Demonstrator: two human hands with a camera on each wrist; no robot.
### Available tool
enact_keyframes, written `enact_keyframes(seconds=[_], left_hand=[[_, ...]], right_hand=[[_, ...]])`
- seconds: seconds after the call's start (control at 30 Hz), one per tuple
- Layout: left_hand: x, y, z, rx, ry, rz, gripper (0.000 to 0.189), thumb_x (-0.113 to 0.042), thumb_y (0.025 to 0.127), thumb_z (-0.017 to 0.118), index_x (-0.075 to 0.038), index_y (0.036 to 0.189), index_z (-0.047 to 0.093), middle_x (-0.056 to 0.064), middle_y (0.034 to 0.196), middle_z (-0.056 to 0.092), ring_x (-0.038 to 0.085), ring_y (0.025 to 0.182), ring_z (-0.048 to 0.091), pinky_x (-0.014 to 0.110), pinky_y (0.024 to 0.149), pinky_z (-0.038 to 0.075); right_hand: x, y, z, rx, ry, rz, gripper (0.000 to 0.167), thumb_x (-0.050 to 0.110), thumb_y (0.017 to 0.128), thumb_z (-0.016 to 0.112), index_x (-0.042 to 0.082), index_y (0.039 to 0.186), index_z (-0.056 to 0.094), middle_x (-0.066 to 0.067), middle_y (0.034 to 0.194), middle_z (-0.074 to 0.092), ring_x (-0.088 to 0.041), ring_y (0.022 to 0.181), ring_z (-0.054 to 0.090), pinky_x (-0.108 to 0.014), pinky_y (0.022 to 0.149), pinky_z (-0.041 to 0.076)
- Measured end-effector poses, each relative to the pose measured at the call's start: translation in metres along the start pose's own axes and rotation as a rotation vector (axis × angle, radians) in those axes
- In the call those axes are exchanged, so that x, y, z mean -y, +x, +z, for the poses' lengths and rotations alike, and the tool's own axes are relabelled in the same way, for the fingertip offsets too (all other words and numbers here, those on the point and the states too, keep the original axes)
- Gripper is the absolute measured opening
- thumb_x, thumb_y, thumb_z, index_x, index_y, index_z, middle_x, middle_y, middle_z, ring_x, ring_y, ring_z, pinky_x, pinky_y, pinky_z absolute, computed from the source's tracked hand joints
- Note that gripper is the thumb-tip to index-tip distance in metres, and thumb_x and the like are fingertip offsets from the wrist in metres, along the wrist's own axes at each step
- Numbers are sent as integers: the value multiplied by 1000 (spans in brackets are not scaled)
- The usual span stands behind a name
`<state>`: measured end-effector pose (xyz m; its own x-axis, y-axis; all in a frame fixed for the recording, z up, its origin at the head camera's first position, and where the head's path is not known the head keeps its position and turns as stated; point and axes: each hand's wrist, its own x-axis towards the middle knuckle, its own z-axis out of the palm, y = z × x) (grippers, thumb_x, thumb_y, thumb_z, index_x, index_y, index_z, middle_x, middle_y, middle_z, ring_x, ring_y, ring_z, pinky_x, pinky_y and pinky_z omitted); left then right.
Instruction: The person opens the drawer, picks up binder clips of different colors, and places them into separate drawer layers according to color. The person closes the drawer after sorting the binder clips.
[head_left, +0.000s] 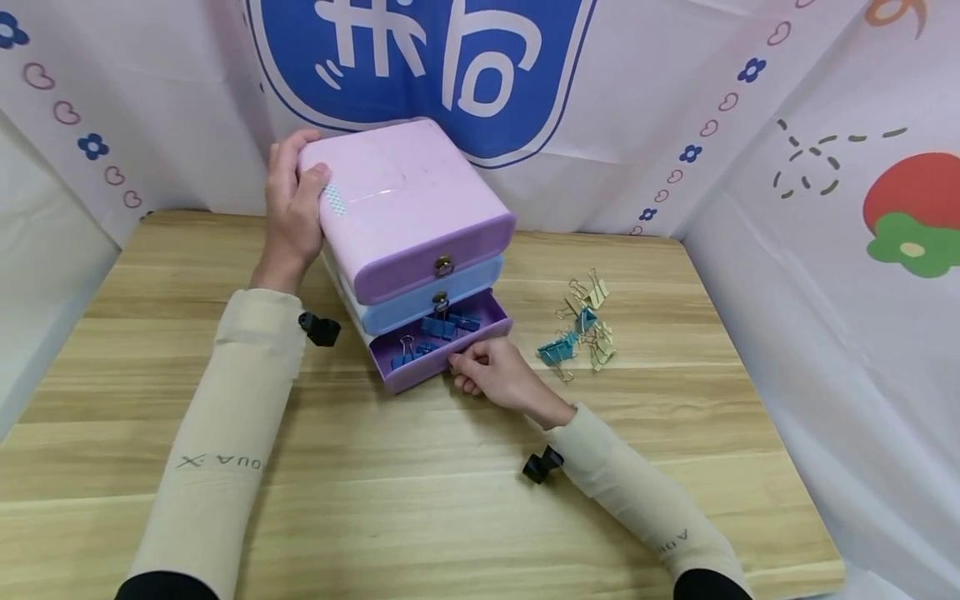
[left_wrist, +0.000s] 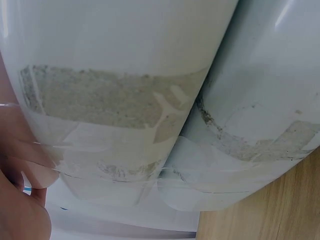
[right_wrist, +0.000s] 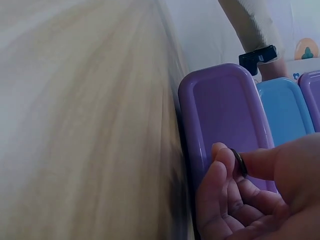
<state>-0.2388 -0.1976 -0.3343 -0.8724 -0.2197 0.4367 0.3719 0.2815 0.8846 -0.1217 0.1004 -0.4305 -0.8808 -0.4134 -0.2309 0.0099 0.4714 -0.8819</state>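
A small three-tier drawer organizer (head_left: 412,196) stands at the table's back, pink on top with purple and blue drawer fronts. My left hand (head_left: 292,204) grips its upper left corner, thumb on the top. In the left wrist view, part of that hand (left_wrist: 22,195) lies against the whitish, taped side (left_wrist: 115,97). Its purple bottom drawer (head_left: 491,312) is pulled partly out, with several blue binder clips (head_left: 438,327) inside. At that drawer's front, my right hand (head_left: 495,375) pinches the dark ring pull (right_wrist: 239,162) between thumb and fingers.
Right of the organizer, a loose pile of teal binder clips (head_left: 557,350) and pale yellow binder clips (head_left: 602,346) lies on the wooden table (head_left: 360,500). A white printed cloth (head_left: 615,92) hangs close behind the organizer.
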Motion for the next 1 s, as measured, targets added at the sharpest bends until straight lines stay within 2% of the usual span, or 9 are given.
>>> enact_keyframes(seconds=[0.2, 0.43, 0.57, 0.67, 0.87, 1.0], left_hand=[[-11, -4, 0, 1, 1, -9, 50, -25, 100, 43, -9, 146, 56, -11, 128, 47, 4, 120, 41, 25, 108, 32], [-3, -1, -1, -2, -5, 0, 50, -25, 100, 44, -9, 146, 56, -12, 127, 47, 5, 119, 42, 26, 108, 32], [0, 0, 0, -1, -7, 7, 51, -24, 100, 44, -8, 146, 56, -11, 127, 47, 5, 120, 42, 26, 108, 32], [1, 0, 0, -3, 0, 12, 51, -25, 100, 45, -8, 146, 56, -12, 127, 47, 5, 119, 42, 26, 108, 32], [-3, -1, 0, -2, 5, -1, 51, -26, 100, 44, -9, 147, 56, -13, 126, 46, 4, 119, 42, 26, 107, 32], [-5, -3, 0, 1, 7, 1, 51, -26, 100, 44, -10, 147, 55, -13, 126, 46, 5, 118, 42, 26, 107, 32]], right_hand=[[4, 11, 0, -9, -20, -25, 29, 21, 107, 63, -1, 95, 79, -12, 83, 76, -19, 71, 70, -36, 68, 61], [6, 25, 1, -19, -31, -52, 31, 21, 107, 62, -2, 93, 78, -11, 81, 76, -17, 68, 69, -34, 66, 61], [8, 31, 1, -27, -26, -53, 31, 20, 107, 62, -3, 93, 78, -12, 81, 76, -22, 70, 71, -35, 65, 61], [11, 35, 1, -28, -24, -56, 30, 19, 107, 62, -4, 94, 78, -13, 82, 76, -24, 71, 72, -36, 66, 61], [13, 42, 1, -41, -44, -61, 31, 19, 107, 62, -3, 91, 78, -11, 82, 76, -16, 67, 70, -33, 65, 61], [15, 46, 1, -49, -46, -69, 31, 18, 107, 62, -1, 88, 77, -13, 82, 76, -19, 68, 71, -31, 63, 60]])
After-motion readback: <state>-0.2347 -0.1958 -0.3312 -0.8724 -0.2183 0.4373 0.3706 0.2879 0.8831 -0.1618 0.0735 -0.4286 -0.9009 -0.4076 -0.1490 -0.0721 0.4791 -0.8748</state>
